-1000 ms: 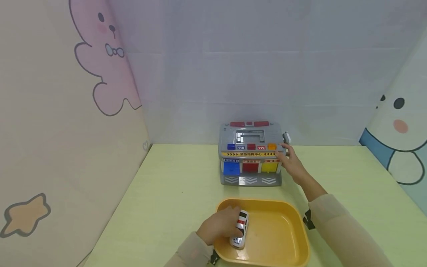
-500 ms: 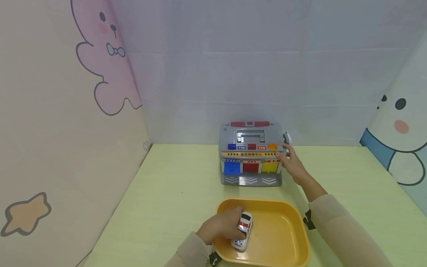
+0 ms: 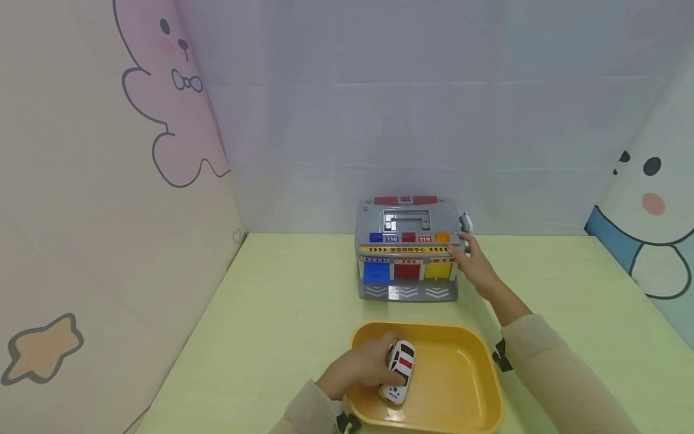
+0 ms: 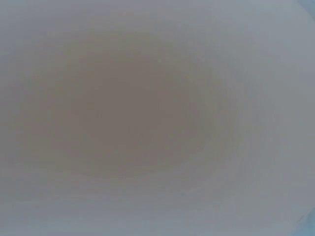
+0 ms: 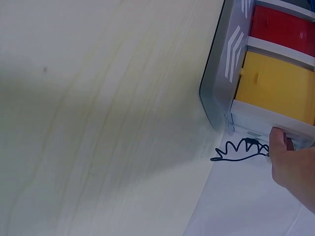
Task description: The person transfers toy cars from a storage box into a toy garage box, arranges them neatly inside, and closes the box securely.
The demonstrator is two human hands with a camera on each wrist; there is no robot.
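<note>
In the head view my left hand (image 3: 368, 363) grips a white toy police car (image 3: 399, 372) with a red stripe, thumb and fingers on its sides. The car lies inside the left part of a yellow tray (image 3: 450, 386). Farther back stands a grey toy garage (image 3: 409, 259) with a blue, a red and a yellow door. My right hand (image 3: 476, 268) holds its right end, thumb at the front edge of the roof and fingers round the side. The right wrist view has this hand (image 5: 294, 164) at the side wall beside the yellow door (image 5: 276, 86).
A small white-and-grey part (image 3: 466, 222) sticks out at the garage's right side. A black zigzag cord (image 5: 236, 151) shows near the right hand. The pale green table (image 3: 287, 319) meets a lilac backdrop (image 3: 303, 150) behind the garage. The left wrist view is only a blur.
My left hand has shifted the toy police car slightly to the right within the tray, turning and tilting it so more of its roof shows. The right hand and the garage stay put.
</note>
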